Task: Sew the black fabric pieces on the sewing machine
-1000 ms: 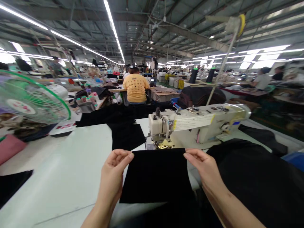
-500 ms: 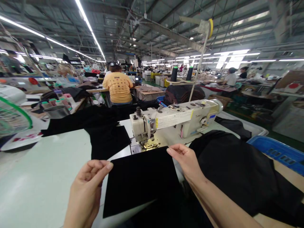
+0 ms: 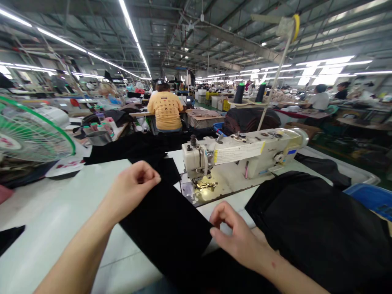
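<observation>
A flat black fabric panel (image 3: 167,218) hangs slanted in front of me, its lower part merging with dark cloth near my lap. My left hand (image 3: 134,190) is closed in a pinch on its upper left corner. Lower down, my right hand (image 3: 234,234) pinches the panel's right corner between thumb and forefinger. Just beyond the panel stands a white sewing machine (image 3: 239,153). Its presser foot area and metal plate (image 3: 206,185) are lit, and the panel lies apart from them.
Black cloth (image 3: 306,220) is heaped on the right, beside a blue basket (image 3: 372,196). More black fabric (image 3: 131,147) lies behind the pale tabletop (image 3: 61,212). A green-rimmed fan (image 3: 30,130) stands at left. Ahead, a person in a yellow shirt (image 3: 165,110) sits facing away.
My left hand has risen with its corner while my right hand has lowered, so the panel now slopes down to the right. The view has shifted left.
</observation>
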`<state>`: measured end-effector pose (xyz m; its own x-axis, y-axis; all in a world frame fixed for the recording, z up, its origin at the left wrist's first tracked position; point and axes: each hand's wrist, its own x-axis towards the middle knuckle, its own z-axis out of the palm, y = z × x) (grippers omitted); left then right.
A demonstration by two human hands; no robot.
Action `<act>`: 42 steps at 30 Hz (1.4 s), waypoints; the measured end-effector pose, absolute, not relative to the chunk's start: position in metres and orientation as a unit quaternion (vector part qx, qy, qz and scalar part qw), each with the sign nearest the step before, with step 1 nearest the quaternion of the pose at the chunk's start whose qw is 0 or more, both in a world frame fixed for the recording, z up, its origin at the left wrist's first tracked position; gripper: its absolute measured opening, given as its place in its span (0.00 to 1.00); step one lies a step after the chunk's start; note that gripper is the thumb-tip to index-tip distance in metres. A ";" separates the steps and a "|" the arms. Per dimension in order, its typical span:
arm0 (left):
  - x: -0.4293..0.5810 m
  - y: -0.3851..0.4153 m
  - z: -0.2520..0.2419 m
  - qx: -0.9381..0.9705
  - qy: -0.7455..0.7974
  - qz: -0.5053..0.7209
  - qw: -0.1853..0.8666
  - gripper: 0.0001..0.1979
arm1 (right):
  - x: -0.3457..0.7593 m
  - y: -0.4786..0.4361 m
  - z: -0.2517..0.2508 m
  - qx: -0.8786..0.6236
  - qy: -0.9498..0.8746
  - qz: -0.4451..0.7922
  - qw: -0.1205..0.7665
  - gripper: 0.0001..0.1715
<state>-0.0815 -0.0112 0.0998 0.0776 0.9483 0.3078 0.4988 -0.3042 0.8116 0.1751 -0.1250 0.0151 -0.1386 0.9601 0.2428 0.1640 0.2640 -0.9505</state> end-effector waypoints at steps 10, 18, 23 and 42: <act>-0.017 0.039 -0.023 0.768 0.493 0.292 0.287 0.10 | 0.176 -0.138 -0.056 -0.407 -0.831 0.234 0.297 0.16; -0.012 0.050 -0.036 0.745 0.500 0.325 0.300 0.08 | 0.186 -0.133 -0.053 -0.410 -0.869 0.092 0.262 0.12; 0.000 0.067 -0.037 0.734 0.530 0.299 0.302 0.09 | 0.185 -0.126 -0.055 -0.402 -0.859 0.099 0.301 0.13; -0.025 -0.080 -0.030 0.950 0.241 0.144 0.135 0.09 | 0.194 -0.125 -0.052 -0.367 -0.881 0.117 0.275 0.13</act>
